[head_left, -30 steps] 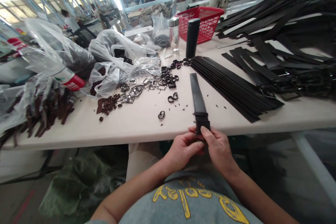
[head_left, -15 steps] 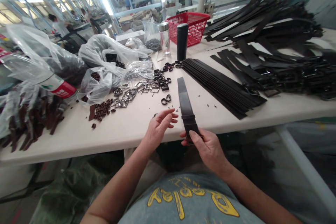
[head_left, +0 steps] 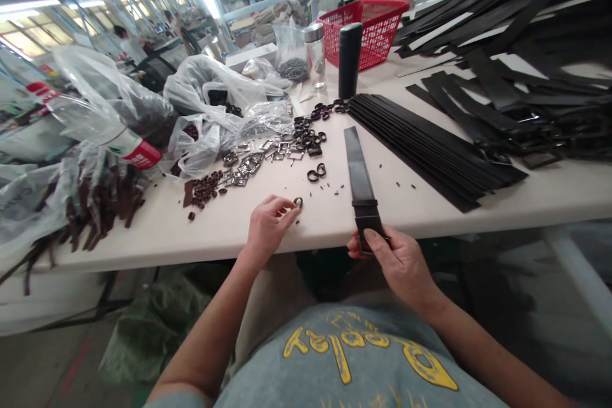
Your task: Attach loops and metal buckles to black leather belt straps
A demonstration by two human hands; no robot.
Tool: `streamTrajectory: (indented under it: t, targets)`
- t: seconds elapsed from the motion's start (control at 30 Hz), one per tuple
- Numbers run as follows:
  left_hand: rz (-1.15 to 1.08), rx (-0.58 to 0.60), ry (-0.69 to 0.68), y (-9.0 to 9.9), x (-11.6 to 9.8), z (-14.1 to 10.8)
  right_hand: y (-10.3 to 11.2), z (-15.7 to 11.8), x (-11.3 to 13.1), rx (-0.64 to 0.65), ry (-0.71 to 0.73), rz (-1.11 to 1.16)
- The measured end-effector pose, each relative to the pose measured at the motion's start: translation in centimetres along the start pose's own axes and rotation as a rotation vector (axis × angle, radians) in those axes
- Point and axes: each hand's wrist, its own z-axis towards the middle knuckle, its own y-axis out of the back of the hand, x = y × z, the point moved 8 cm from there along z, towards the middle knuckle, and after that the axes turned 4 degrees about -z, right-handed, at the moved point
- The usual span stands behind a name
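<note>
My right hand [head_left: 399, 261] grips the buckle end of a dark belt strap [head_left: 360, 172], thumb on top. The strap points away from me, with a black loop [head_left: 364, 203] around it just beyond my fingers. My left hand [head_left: 270, 226] pinches a small dark ring-shaped loop [head_left: 298, 202] between thumb and fingers at the table surface. Two more black loops [head_left: 316, 172] lie a little farther off, between my left hand and the strap. Small dark pieces [head_left: 322, 189] are scattered near them.
Dark straps [head_left: 415, 146] lie stacked at right, with more piled behind. A black flask [head_left: 350, 60], glass bottle [head_left: 315, 57] and red basket [head_left: 363, 32] stand at the back. Metal buckles [head_left: 248, 164], brown loops [head_left: 206, 188] and plastic bags [head_left: 215, 86] cover the left.
My left hand has moved left, away from the strap, and closed on a small loop. My right hand still holds the strap. The camera view has shifted.
</note>
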Motion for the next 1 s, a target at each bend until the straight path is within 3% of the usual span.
streamTrajectory:
  t: [0.13,0.23,0.37,0.57,0.7,1.0]
  targets:
    - [0.172,0.023,-0.032,-0.6,0.9,0.1,-0.5,0.0,-0.1,0.006,-0.005,-0.016]
    - [0.165,0.006,-0.027,-0.7,0.7,0.4,-0.7,0.0,0.1,0.019,-0.012,-0.048]
    - [-0.236,0.039,0.115,-1.6,0.5,0.2,-0.8,0.0,0.1,0.025,-0.020,-0.072]
    - [-0.803,0.209,0.392,-6.7,-0.8,-2.4,-1.3,-0.2,0.9,0.069,0.021,-0.173]
    - [-0.980,0.251,0.432,-8.5,-2.4,-3.2,-1.1,-0.2,1.9,0.069,0.035,-0.242]
    - [-1.173,0.241,0.516,-9.3,-3.4,-3.2,-1.4,-0.2,1.8,0.121,0.025,-0.275]
